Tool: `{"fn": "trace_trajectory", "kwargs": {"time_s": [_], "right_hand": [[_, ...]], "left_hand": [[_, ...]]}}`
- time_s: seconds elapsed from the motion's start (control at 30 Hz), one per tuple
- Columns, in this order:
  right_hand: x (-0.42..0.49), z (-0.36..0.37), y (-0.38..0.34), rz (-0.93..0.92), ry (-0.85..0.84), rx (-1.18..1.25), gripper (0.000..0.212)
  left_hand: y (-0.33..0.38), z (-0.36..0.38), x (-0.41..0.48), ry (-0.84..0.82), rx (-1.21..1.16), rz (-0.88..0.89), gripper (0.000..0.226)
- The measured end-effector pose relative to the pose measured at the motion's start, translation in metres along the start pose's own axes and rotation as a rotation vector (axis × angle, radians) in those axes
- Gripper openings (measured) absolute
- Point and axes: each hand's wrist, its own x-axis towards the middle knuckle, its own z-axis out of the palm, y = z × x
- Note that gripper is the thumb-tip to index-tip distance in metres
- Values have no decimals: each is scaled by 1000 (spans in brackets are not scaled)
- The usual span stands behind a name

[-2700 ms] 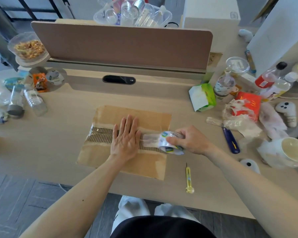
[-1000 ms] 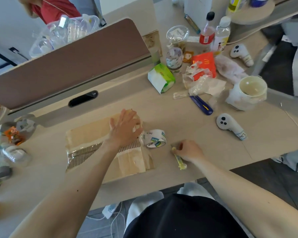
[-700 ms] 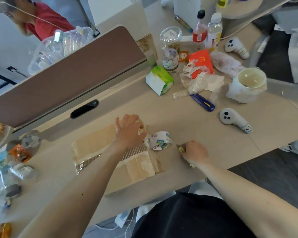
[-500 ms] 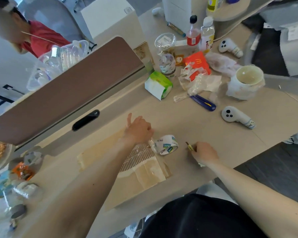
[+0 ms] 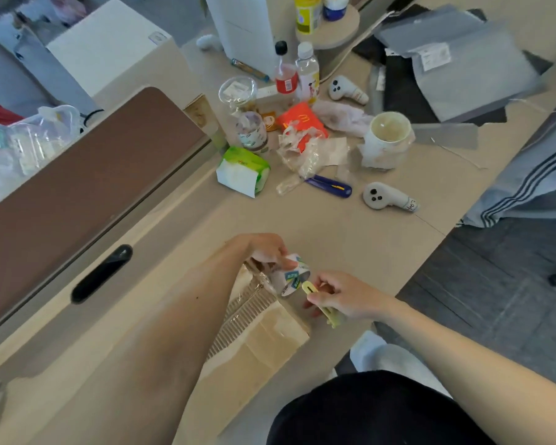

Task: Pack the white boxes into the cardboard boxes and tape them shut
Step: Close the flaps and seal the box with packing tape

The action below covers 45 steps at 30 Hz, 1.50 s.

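Note:
A flat cardboard box (image 5: 264, 335) lies on the desk near its front edge, with clear tape run over its ridged middle seam. At the box's right end sits a roll of clear tape (image 5: 291, 277) with blue and green printing. My left hand (image 5: 265, 250) reaches over the box and pinches the roll at its top. My right hand (image 5: 341, 297) grips a small yellow utility knife (image 5: 321, 305), its tip close to the roll. My left forearm hides much of the box.
Clutter fills the far desk: a green tissue pack (image 5: 243, 171), a blue cutter (image 5: 329, 186), a white controller (image 5: 387, 197), a wrapped cup (image 5: 387, 141), bottles (image 5: 297, 75) and a red carton (image 5: 300, 122). A brown divider panel (image 5: 87, 184) stands to the left.
My right hand let go of the tape roll, picked up the yellow knife from the desk and brought it to the roll. My left hand slid from the seam to the roll.

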Motion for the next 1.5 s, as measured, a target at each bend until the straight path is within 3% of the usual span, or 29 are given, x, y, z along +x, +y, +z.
{"fn": "trace_trajectory", "kwargs": {"time_s": [0.23, 0.33, 0.5, 0.6, 0.67, 0.9, 1.13, 1.23, 1.4, 1.5], "right_hand": [[-7, 27, -4, 18, 60, 61, 19], [-9, 33, -6, 20, 103, 64, 6], [-9, 41, -5, 19, 178, 48, 10], [-6, 43, -6, 4, 311, 33, 8], [-2, 43, -8, -6, 428, -51, 4], [25, 56, -14, -111, 618, -506, 8], [41, 61, -22, -33, 581, -643, 16], [51, 62, -32, -17, 556, -666, 18], [58, 59, -38, -11, 527, -709, 20], [56, 59, -39, -3, 491, -742, 19]], "left_hand": [[-18, 7, 22, 91, 67, 229, 16], [-21, 9, 29, 185, 56, 273, 24], [-27, 9, 35, 183, -132, 283, 35], [-30, 9, 36, 179, -279, 320, 32], [-28, 9, 34, 183, -286, 322, 21], [-24, 9, 26, 217, -295, 387, 18], [-29, 11, 27, 238, -300, 402, 23], [-28, 11, 26, 242, -278, 411, 13], [-25, 10, 25, 243, -264, 426, 28], [-26, 10, 28, 236, -271, 433, 26]]}}
